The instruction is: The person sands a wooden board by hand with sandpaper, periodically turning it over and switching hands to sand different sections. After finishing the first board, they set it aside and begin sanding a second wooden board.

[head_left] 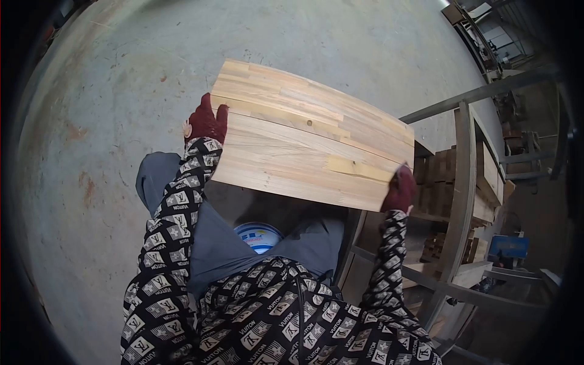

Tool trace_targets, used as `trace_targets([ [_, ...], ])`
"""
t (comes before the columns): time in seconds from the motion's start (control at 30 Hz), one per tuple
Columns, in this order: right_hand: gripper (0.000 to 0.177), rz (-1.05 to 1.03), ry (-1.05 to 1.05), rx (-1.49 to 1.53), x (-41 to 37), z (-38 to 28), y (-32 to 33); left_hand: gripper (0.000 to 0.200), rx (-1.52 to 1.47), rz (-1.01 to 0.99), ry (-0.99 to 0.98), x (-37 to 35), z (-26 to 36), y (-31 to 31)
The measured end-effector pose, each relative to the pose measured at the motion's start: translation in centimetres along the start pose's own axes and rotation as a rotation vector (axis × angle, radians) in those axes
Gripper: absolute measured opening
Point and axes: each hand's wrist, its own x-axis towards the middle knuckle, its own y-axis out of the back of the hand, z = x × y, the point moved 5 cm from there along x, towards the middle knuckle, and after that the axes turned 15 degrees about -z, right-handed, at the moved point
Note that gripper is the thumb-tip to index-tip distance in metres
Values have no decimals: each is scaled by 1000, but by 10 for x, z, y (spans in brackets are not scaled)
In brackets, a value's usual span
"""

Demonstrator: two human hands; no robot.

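Note:
I hold a wide panel of glued light wood strips (pixel 304 134) flat in front of me, above the concrete floor. My left hand (pixel 207 120), in a dark red glove, grips the panel's left edge. My right hand (pixel 399 190), also in a dark red glove, grips its near right corner. Both sleeves have a black and white patterned print. Below the panel, between my legs, a round blue and white lid or bucket top (pixel 258 236) shows on the floor.
A metal frame rack (pixel 460 182) stands at the right with stacked wood blocks (pixel 438 167) on its shelves. Grey concrete floor (pixel 121 91) spreads to the left and ahead. More racks and clutter (pixel 486 42) sit at the far upper right.

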Motion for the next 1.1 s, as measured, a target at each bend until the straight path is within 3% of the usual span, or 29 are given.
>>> trace_targets([
  [0.07, 28, 92, -31, -18, 7, 13, 10, 54, 6, -8, 15, 0, 0, 2],
  [0.1, 24, 91, 15, 13, 23, -31, 12, 54, 16, -18, 25, 0, 1, 2],
  [0.17, 36, -30, -59, -70, 29, -55, -29, 54, 21, -22, 28, 1, 0, 1],
  [0.23, 37, -29, 62, -11, 23, -112, -81, 54, 36, -29, 23, 2, -2, -1],
  [0.3, 51, -119, 203, 184, 2, -167, -135, 54, 23, -4, 0, 2, -5, -4],
  [0.33, 46, -278, 211, 250, -7, -198, -161, 54, 8, -26, 1, 3, -7, -5],
  [0.37, 57, -510, 261, 225, -14, -245, -145, 54, -24, -24, -27, 3, -9, -7],
  [0.43, 61, -570, 499, 152, -28, -295, -114, 54, -10, -2, -34, 6, -15, -12],
  [0.53, 63, -612, 433, 133, -40, -250, -85, 55, 13, -21, -24, 4, -10, -8],
  [0.6, 66, -392, 289, 161, -53, -179, -57, 56, 49, -7, -29, 2, -6, -6],
  [0.67, 55, -274, 194, 7, -64, -89, -27, 56, 56, -16, -23, 3, -6, -7],
  [0.7, 48, -216, 27, -49, -73, -43, -14, 56, 60, -33, -17, 4, -7, -7],
  [0.73, 45, -135, 34, -160, -75, -11, 3, 54, 20, -60, -13, 6, -8, -8],
  [0.77, 42, -19, -19, -16, -62, -19, 26, 52, 0, -70, -11, 7, -9, -9],
  [0.83, 41, 56, -10, -106, -55, 8, 20, 51, -1, -6, -45, 6, -6, -7],
  [0.97, 45, -43, -22, -116, -36, -76, -59, 53, -4, -49, -2, 8, -5, -5],
  [1.03, 51, -119, 105, 321, -36, -134, -119, 56, 43, -88, 56, 8, -9, -8],
  [1.07, 51, -258, 275, 259, -23, -199, -105, 56, 48, -88, 48, 9, -10, -8],
  [1.1, 50, -388, 307, 363, -23, -232, -116, 57, 30, -81, 28, 8, -12, -9],
])
